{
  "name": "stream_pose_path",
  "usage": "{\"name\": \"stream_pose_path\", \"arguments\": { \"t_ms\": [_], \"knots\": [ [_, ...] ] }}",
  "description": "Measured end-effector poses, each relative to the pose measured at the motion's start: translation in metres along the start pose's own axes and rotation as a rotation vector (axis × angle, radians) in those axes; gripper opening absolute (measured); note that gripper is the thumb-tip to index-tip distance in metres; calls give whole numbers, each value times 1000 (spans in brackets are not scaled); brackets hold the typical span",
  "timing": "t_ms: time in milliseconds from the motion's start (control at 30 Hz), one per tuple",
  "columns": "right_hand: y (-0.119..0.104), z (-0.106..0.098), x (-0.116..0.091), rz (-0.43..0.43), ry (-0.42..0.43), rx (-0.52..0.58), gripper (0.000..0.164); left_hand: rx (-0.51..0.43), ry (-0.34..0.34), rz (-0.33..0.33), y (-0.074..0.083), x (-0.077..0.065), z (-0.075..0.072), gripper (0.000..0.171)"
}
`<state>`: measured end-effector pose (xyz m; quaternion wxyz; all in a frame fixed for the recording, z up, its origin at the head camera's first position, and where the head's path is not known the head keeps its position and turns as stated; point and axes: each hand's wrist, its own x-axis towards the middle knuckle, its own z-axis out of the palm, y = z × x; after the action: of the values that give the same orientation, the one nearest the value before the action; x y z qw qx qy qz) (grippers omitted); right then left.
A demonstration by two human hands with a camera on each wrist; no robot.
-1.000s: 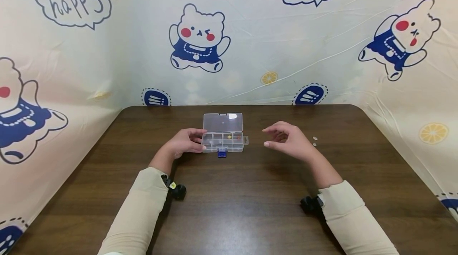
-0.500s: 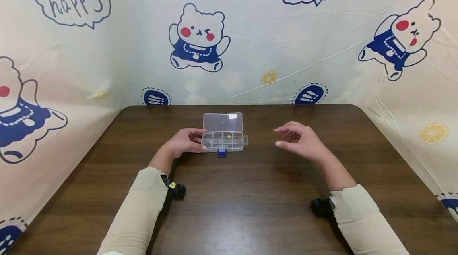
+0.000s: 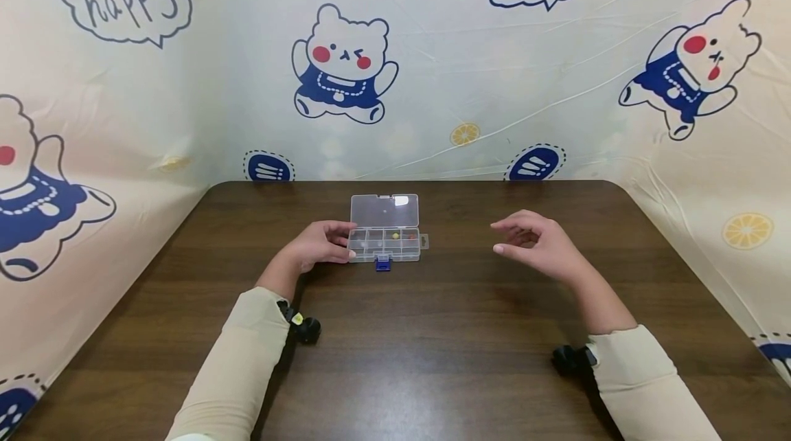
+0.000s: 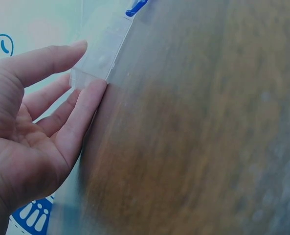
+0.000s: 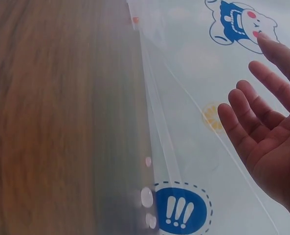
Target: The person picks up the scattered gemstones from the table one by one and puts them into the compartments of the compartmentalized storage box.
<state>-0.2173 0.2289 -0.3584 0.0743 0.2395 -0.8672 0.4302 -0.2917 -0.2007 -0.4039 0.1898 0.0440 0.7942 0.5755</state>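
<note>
My left hand (image 3: 321, 243) holds the left end of a clear plastic compartment box (image 3: 373, 246), fingers at its back and thumb at its front. The box's lid (image 3: 384, 211) stands raised behind it, and a blue clasp (image 3: 383, 264) sits at its front. A small yellow piece (image 3: 395, 236) and a reddish one (image 3: 412, 237) lie in the back row of compartments. To the right, my right hand (image 3: 540, 243) hovers over the table, fingers loosely bent, with nothing seen in it. Several small pale pieces (image 5: 147, 197) show in the right wrist view; the right hand hides them in the head view.
Both hands work over a dark brown wooden table (image 3: 395, 358). A printed cloth (image 3: 432, 70) with bear drawings hangs behind and along both sides. A black wrist camera (image 3: 309, 331) juts from the left sleeve, another (image 3: 565, 360) from the right.
My right hand has moved to the right, away from the box, and now covers the small pale pieces seen earlier beside the wrist. The left hand and box have stayed put.
</note>
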Motion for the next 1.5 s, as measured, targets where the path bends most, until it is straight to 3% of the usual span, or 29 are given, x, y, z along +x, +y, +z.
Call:
{"name": "stream_pose_path", "arguments": {
  "t_ms": [833,1500],
  "knots": [
    [18,-24,-22,4,64,-86,29,-4,4,1,-1,1,0,72],
    [43,-40,-33,58,35,-131,28,3,0,9,-2,2,0,71]
  ]
}}
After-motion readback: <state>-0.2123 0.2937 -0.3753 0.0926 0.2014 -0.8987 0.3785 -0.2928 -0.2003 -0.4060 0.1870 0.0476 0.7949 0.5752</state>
